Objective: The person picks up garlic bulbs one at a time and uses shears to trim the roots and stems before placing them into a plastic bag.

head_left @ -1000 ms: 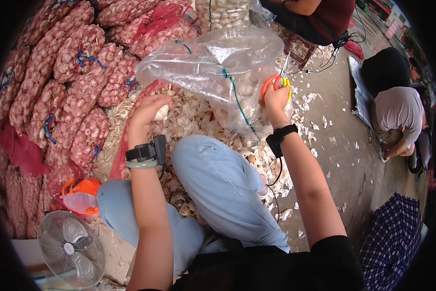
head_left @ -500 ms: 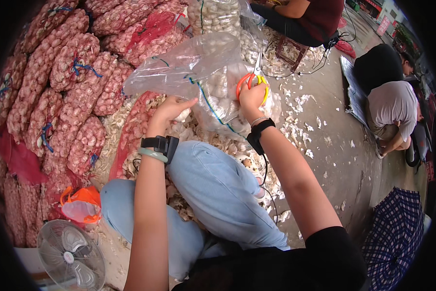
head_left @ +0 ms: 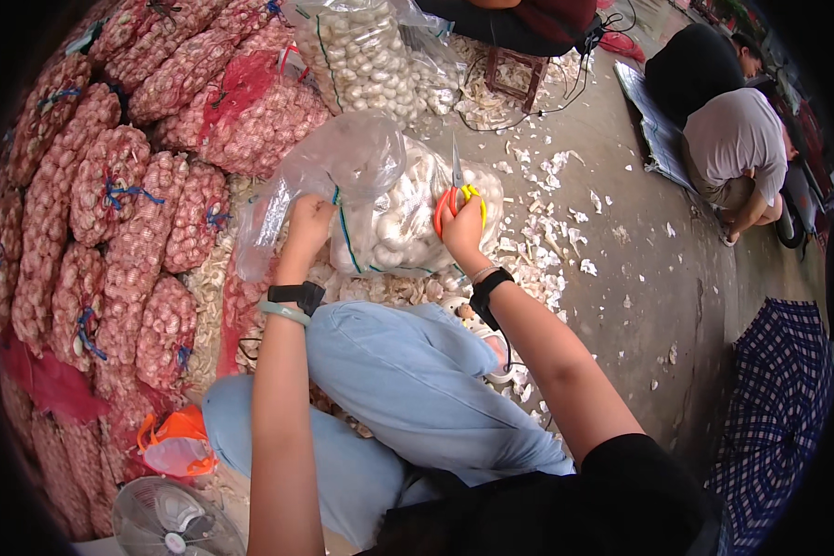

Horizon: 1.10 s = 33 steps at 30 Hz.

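Scissors (head_left: 457,176) with orange and yellow handles sit in my right hand (head_left: 463,227), closed round the handles, blades pointing away from me. Just beyond it stands a clear plastic bag (head_left: 366,167) with blue-green seams, bulging with peeled-looking white garlic bulbs (head_left: 417,218). My left hand (head_left: 312,222) is at the bag's loose upper part, on its left side. Its fingers are curled, and whatever they hold is hidden from view. Both wrists wear black straps, and a pale green bangle (head_left: 285,312) circles the left one.
Red net sacks of garlic (head_left: 111,185) are piled at the left. Another full clear bag (head_left: 356,60) stands beyond. Garlic skins (head_left: 556,241) litter the floor. An orange bag (head_left: 178,443), a fan (head_left: 176,528), an umbrella (head_left: 771,417) and a crouching person (head_left: 737,139) are around.
My left hand, which held a white garlic bulb below the bag, is now up against the bag's loose plastic, the bulb out of sight. The plastic now droops lower left. The view has shifted.
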Each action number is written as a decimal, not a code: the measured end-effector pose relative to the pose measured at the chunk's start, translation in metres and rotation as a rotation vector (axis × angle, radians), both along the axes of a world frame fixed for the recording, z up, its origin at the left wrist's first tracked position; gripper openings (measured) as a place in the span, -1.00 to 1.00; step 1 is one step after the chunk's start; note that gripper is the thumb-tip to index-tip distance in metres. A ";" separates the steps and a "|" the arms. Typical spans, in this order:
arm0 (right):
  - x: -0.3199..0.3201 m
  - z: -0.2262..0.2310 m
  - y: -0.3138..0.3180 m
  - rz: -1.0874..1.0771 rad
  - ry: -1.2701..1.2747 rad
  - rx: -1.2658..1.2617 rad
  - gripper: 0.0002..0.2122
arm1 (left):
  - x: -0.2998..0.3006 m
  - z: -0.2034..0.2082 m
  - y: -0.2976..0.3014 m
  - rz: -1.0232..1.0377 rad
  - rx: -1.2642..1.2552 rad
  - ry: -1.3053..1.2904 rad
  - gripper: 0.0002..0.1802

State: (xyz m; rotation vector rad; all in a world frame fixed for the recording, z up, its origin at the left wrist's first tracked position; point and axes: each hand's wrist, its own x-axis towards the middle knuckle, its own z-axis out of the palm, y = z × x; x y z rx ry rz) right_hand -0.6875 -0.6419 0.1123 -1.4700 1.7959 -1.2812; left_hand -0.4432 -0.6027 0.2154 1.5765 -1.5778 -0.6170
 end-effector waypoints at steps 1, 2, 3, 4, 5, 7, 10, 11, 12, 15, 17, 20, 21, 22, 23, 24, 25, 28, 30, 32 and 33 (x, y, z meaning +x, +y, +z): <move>-0.003 -0.001 0.001 -0.013 -0.067 -0.017 -0.63 | -0.006 0.000 0.002 0.031 -0.052 0.003 -0.81; -0.006 -0.003 0.002 -0.026 -0.133 -0.033 -0.63 | -0.013 0.001 0.004 0.063 -0.104 0.006 -0.82; -0.008 -0.006 0.002 -0.048 -0.217 -0.103 -0.63 | -0.013 -0.003 0.005 0.063 -0.103 0.001 -0.82; -0.013 -0.008 -0.001 -0.048 -0.222 -0.101 -0.63 | -0.014 -0.007 0.005 0.080 -0.136 -0.016 -0.82; -0.019 -0.009 -0.007 -0.124 -0.186 -0.175 -0.64 | -0.013 -0.010 0.005 0.097 -0.168 -0.033 -0.83; -0.037 -0.012 -0.016 -0.197 -0.141 -0.231 -0.64 | -0.014 -0.011 0.005 0.113 -0.171 0.012 -0.83; -0.046 -0.005 -0.035 -0.208 -0.127 -0.236 -0.66 | -0.016 -0.011 0.008 0.131 -0.179 0.062 -0.83; -0.042 -0.005 -0.038 -0.191 -0.116 -0.251 -0.66 | -0.016 -0.011 0.008 0.132 -0.184 0.068 -0.83; -0.037 -0.005 -0.041 -0.177 -0.103 -0.267 -0.66 | -0.015 -0.013 0.007 0.135 -0.179 0.067 -0.83; -0.018 -0.007 -0.052 -0.120 -0.167 -0.119 -0.69 | -0.010 -0.020 0.005 0.147 -0.189 0.031 -0.82; -0.007 -0.007 -0.056 -0.091 -0.175 -0.050 -0.68 | -0.002 -0.024 0.007 0.162 -0.227 -0.032 -0.81; -0.003 -0.022 -0.065 -0.144 -0.214 -0.103 -0.66 | -0.025 -0.013 0.011 0.215 -0.191 -0.049 -0.81; 0.001 -0.021 -0.067 -0.143 -0.221 -0.098 -0.65 | -0.022 -0.013 0.013 0.228 -0.190 -0.056 -0.81; 0.005 -0.020 -0.070 -0.132 -0.226 -0.096 -0.65 | -0.019 -0.014 0.012 0.219 -0.222 -0.107 -0.81; 0.008 -0.018 -0.072 -0.139 -0.193 -0.125 -0.66 | -0.017 -0.014 0.013 0.208 -0.254 -0.157 -0.80; 0.010 -0.018 -0.075 -0.151 -0.157 -0.156 -0.67 | -0.017 -0.014 0.013 0.212 -0.255 -0.159 -0.80; 0.011 -0.018 -0.074 -0.154 -0.169 -0.127 -0.68 | -0.018 -0.013 0.013 0.209 -0.231 -0.148 -0.80; 0.006 -0.027 -0.075 -0.100 -0.190 -0.063 -0.67 | -0.026 -0.010 0.014 0.205 -0.231 -0.203 -0.80; 0.000 -0.031 -0.072 -0.056 -0.174 -0.068 -0.67 | -0.029 -0.007 0.019 0.213 -0.252 -0.275 -0.79; -0.004 -0.034 -0.070 0.030 -0.220 -0.160 -0.68 | -0.030 -0.002 0.022 0.168 -0.191 -0.398 -0.79; -0.013 -0.044 -0.068 0.060 -0.331 -0.162 -0.68 | -0.039 0.001 0.022 0.161 -0.120 -0.442 -0.78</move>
